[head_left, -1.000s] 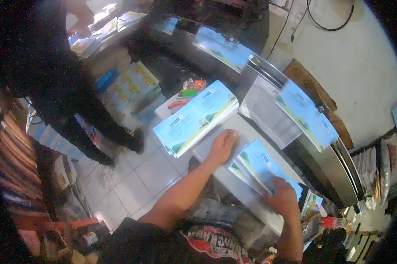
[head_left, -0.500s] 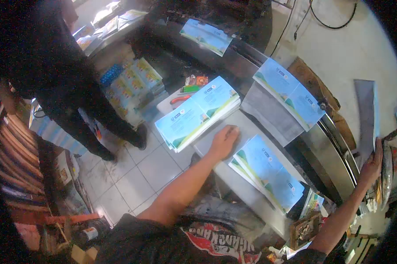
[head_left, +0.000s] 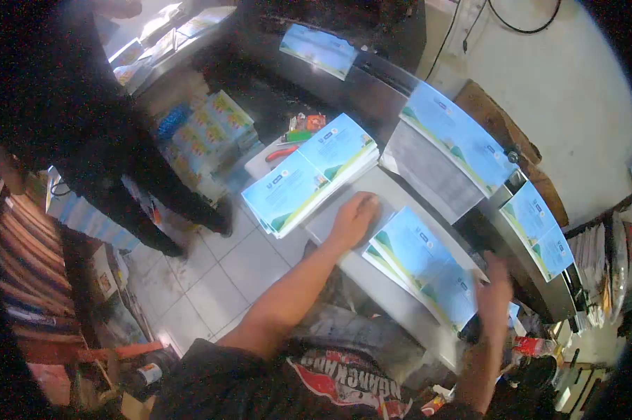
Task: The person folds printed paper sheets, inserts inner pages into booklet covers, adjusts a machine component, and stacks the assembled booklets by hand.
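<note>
My left hand rests with curled fingers on the white tabletop, between two stacks of blue printed sheets; nothing shows in it. Just beyond it is the thicker stack, with green and yellow artwork along its edge. My right hand is smeared by motion at the right end of the nearer, fanned stack. Whether it touches those sheets I cannot tell. A printed sheet lies over the curved dark rail on the right. Another printed sheet hangs on the rail above a grey sheet.
A person in dark clothes stands at the left beside bundled prints. Red-handled pliers lie behind the thicker stack. One more printed sheet sits on the far rail. A bottle with a red label is at lower right.
My right hand has let go of the sheet it held at the far right, which now lies on the rail. That hand has swung left to the nearer stack. My left hand stays put.
</note>
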Available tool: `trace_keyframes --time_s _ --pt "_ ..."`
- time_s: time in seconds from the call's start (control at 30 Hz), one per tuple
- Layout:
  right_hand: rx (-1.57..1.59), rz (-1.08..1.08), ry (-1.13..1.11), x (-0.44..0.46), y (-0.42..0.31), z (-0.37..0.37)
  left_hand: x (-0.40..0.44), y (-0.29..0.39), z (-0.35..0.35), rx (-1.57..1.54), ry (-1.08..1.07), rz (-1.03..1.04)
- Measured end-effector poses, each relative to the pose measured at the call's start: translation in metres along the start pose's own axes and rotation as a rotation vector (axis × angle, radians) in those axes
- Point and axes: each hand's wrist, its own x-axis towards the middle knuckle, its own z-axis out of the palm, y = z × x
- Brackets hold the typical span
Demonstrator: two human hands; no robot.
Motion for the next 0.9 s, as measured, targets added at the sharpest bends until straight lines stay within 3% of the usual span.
trace_keyframes --time_s 0.07,0.17,0.4,0.5,0.57,0.63,0.67,0.77,0.83,0.9 --pt "-0.043 -0.214 -0.064 -0.021 -0.055 0.019 -0.002 0.002 -0.002 0.003 0.000 0.001" --pt "-0.093 -0.202 -0.183 -0.037 -0.089 0.038 0.000 -0.001 -0.002 0.002 0.008 -0.027" --pt "-0.080 -0.239 -0.210 -0.036 -0.084 0.041 -0.002 -0.006 0.002 -0.008 0.019 0.032" --pt "-0.068 -0.243 -0.253 -0.030 -0.092 0.038 0.006 0.024 0.013 0.077 -0.011 0.142" --pt "-0.113 -0.197 -0.268 -0.029 -0.105 0.033 0.030 0.068 0.011 0.199 0.006 0.356" --pt "-0.105 -0.193 -0.271 -0.028 -0.098 0.041 0.084 0.105 -0.006 0.260 0.164 0.364" --pt "-0.099 -0.185 -0.272 -0.029 -0.094 0.043 0.131 0.106 -0.015 0.133 0.339 0.474" --pt "-0.146 -0.201 -0.364 -0.027 -0.087 0.041 0.274 0.074 -0.075 0.334 0.553 0.251" --pt "-0.129 -0.168 -0.390 -0.026 -0.091 0.039 0.322 0.068 -0.094 -0.187 0.502 -0.265" --pt "-0.123 -0.161 -0.441 -0.022 -0.085 0.044 0.380 0.036 -0.124 -0.360 0.455 -0.314"
